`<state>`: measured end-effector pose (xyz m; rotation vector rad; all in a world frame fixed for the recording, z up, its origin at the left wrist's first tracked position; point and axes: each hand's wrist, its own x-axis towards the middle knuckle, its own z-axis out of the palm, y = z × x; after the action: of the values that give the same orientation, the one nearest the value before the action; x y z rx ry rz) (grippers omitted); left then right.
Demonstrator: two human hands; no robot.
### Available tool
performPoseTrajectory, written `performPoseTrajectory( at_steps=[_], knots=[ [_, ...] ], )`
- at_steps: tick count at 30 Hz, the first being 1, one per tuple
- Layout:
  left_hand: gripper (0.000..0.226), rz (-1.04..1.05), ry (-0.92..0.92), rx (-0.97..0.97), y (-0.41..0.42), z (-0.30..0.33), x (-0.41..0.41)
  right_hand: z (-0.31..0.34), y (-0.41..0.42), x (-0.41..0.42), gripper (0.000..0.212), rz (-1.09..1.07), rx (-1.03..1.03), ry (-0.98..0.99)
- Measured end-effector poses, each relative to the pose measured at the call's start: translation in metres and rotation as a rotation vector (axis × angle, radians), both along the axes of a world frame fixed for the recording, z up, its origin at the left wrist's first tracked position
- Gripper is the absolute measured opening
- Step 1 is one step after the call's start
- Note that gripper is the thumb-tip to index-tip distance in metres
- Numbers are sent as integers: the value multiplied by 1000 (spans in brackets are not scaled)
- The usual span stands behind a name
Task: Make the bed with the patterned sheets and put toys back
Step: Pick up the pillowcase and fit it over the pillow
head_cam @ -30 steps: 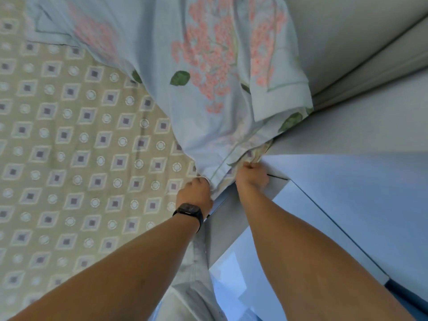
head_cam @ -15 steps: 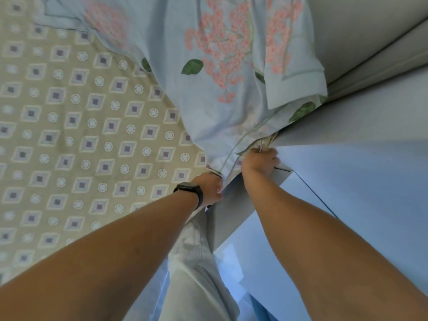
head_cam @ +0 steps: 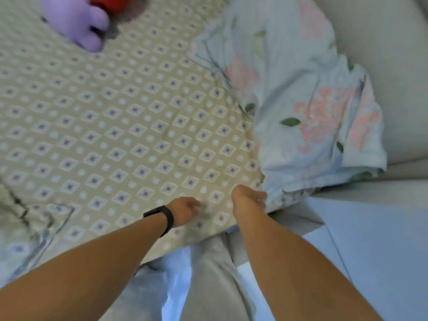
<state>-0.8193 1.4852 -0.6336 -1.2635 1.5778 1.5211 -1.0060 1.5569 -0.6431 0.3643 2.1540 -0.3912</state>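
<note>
A beige patterned sheet (head_cam: 115, 126) with small diamonds and circles covers the bed. A pale blue floral sheet (head_cam: 301, 107) lies bunched at the bed's right corner. My left hand (head_cam: 185, 210), with a black watch on the wrist, rests on the beige sheet near its front edge, fingers loosely apart. My right hand (head_cam: 249, 199) lies at the lower edge of the floral sheet, fingers spread, touching the fabric without a clear grip. A purple plush toy (head_cam: 78, 22) lies at the far left of the bed, with a red toy (head_cam: 108, 3) beside it.
A grey upholstered headboard or wall (head_cam: 389, 54) rises on the right. Pale floor (head_cam: 370, 251) shows at the lower right. My grey trouser legs (head_cam: 208, 274) stand against the bed's front edge. Crumpled bedding (head_cam: 27, 228) lies at the lower left.
Both hands have let go of the sheet corner they gripped and now lie open on the bed. The view has lifted, bringing the toys into sight.
</note>
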Motion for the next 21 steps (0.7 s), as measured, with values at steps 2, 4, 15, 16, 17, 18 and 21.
performPoseTrajectory(
  at_steps=[2,4,15,16,17,18,21],
  knots=[
    [32,41,-33,-77,-12,27,56,39,-30,45,81,130,-85,35],
    [31,111,-43,-121,-25,75,128,100,-65,107,74,316,-216,157],
    [23,556,-123,-302,0,278,448,289,-111,404,41,1105,-486,68],
    [22,616,-124,-289,0,285,461,290,-112,416,41,1147,-494,41],
    [22,690,-132,-306,6,297,484,296,-115,441,41,1228,-496,-2],
    [24,717,-126,-313,6,302,495,297,-118,451,40,1275,-499,-30],
    [25,891,-118,-329,16,312,527,296,-131,487,30,1407,-468,-138]
  ],
)
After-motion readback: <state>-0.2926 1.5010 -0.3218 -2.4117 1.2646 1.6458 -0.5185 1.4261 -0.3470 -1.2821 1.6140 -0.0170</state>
